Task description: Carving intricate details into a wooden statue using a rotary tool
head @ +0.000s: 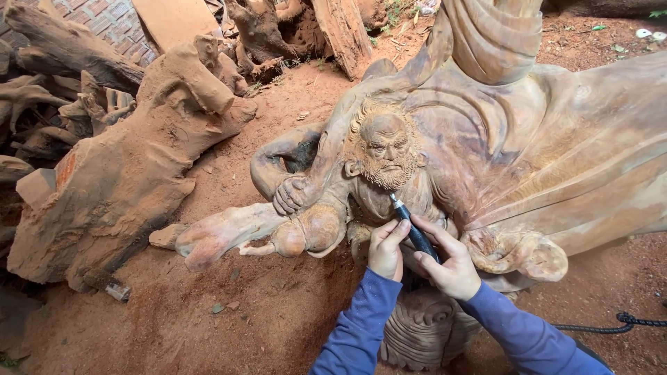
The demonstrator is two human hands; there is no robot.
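Here, big reddish-brown carved wooden statue of a bearded figure (528,160), lying on its side across red dirt ground (229,312); looks v. heavy, stiff, not for shifting by hand. Fine detail at face & beard prob. fragile, easy to chip. At left, large rough dust-coated tree stump (118,180), w/ more gnarled roots (48,83) behind. Lower right, black twisted cable (625,323) on the dirt. Then both hands in blue sleeves: right hand (451,264) closed round slim black pen-shaped rotary carving tool (415,236), pencil-style, mid-body, tip up just under the beard. Left hand (385,246) curled, thumb & fingers bracing the tool's front, steadying. Tool prob. light, rigid, smooth-sided; best held low near the tip for control.
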